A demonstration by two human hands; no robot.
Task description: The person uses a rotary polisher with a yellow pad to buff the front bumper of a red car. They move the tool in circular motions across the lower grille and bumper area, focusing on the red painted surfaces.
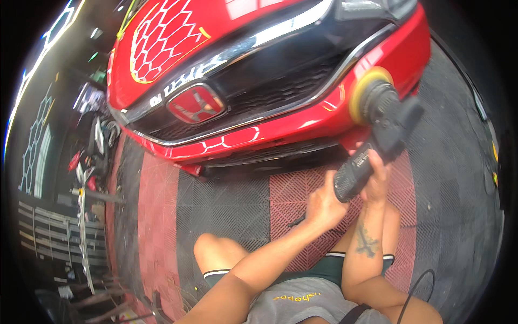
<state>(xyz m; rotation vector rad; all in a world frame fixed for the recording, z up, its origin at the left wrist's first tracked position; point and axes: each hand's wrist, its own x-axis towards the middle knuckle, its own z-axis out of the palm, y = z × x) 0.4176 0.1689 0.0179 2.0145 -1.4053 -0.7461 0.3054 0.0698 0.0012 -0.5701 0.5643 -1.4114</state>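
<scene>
While pad meets paint, status as follows:
Polisher (377, 129): yellow pad (362, 92) against red bumper (302, 127).
Right hand (376, 178): wrapped round handle.
Left hand (322, 205): curled at handle's tail end.
Progress: bumper glossy; share left to do cannot be told.

Ahead of me the red bumper (302, 121) blocks the way. The grid floor (226, 205) to my left lies open past my knee (213, 251). Cluttered tools (89, 156) crowd the far left edge.

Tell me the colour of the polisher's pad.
Yellow pad, against the red bumper; head view.
</scene>
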